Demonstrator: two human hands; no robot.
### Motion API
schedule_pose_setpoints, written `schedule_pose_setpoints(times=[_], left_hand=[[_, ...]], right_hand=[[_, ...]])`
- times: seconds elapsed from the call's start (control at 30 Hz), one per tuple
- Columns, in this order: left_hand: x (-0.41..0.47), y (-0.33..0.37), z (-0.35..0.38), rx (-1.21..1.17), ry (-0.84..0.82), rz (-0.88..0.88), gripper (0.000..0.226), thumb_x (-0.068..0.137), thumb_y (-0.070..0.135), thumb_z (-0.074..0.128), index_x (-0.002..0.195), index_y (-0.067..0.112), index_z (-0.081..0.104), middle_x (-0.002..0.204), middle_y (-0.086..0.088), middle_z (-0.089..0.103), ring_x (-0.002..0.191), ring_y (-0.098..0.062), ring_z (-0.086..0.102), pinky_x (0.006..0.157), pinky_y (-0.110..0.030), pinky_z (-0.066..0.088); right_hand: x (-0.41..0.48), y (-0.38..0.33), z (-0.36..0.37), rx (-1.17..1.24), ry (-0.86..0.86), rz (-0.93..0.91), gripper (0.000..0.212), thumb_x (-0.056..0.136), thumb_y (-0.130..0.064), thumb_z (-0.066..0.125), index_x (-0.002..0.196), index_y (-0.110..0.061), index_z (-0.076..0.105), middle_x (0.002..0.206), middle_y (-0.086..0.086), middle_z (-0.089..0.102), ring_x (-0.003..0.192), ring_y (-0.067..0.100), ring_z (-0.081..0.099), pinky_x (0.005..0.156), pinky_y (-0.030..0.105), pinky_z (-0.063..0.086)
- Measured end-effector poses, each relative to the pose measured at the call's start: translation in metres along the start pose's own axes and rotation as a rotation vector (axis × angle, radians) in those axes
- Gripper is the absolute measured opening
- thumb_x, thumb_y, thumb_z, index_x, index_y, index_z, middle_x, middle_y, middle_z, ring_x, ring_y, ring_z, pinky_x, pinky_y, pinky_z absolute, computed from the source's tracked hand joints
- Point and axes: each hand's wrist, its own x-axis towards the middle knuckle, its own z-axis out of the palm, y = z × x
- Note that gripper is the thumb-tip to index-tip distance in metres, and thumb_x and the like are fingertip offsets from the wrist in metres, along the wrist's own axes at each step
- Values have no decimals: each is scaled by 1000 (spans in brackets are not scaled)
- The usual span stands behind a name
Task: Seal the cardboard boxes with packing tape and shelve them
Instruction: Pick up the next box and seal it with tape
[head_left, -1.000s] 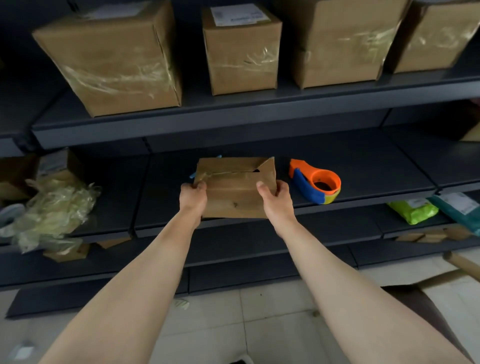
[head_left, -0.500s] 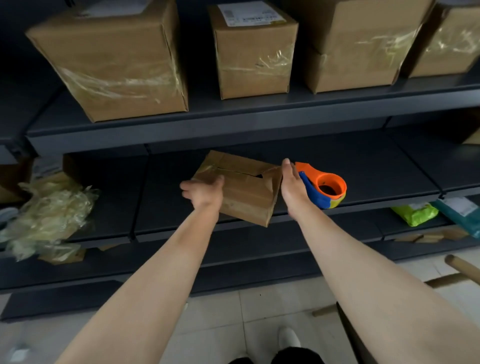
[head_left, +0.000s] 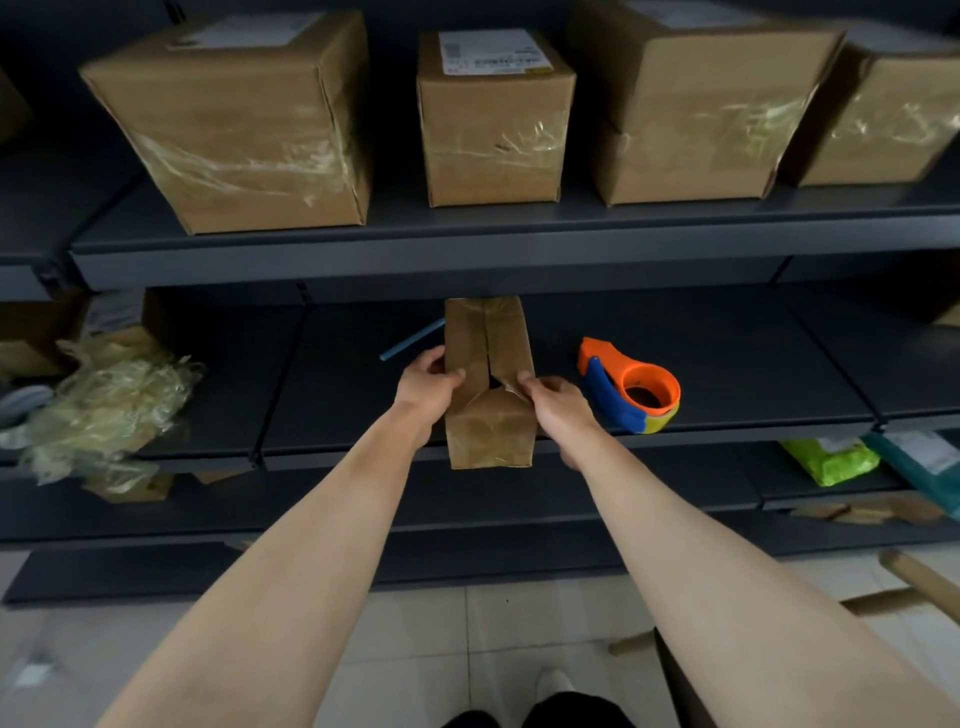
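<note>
- Small brown cardboard box now sits end-on on the dark grey middle shelf, no longer tilted in the air, near the orange-and-blue tape dispenser.
- My left hand grips its left side; my right hand pinches its right flap.

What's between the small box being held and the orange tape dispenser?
Only the right hand, pinching the box at its right edge; beyond it bare shelf up to the tape dispenser, seen in the head view.

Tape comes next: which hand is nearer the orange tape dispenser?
Right. The right hand holds the right edge of the small box, just beside the tape dispenser; the left hand holds the box's left side, with the box between it and the dispenser.
</note>
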Motion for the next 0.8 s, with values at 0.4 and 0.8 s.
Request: schedule_pose_setpoints(times=[0.4,0.8], left_hand=[[-16,-19,-15,-239,-335,-117,57,95,14,54,145,28,32,127,-3,58,111,-20,59,82,-33,51],[-8,-20,-14,15,-279,-40,78,83,23,71,148,24,29,135,0,53,123,-16,47,112,-41,29]], right_hand=[[4,17,3,431,-172,62,38,97,-41,49,127,-21,59,115,11,67,101,21,65,86,35,53],[0,24,3,376,-224,-41,62,90,-43,60,143,-16,42,131,8,59,120,22,55,107,46,40]])
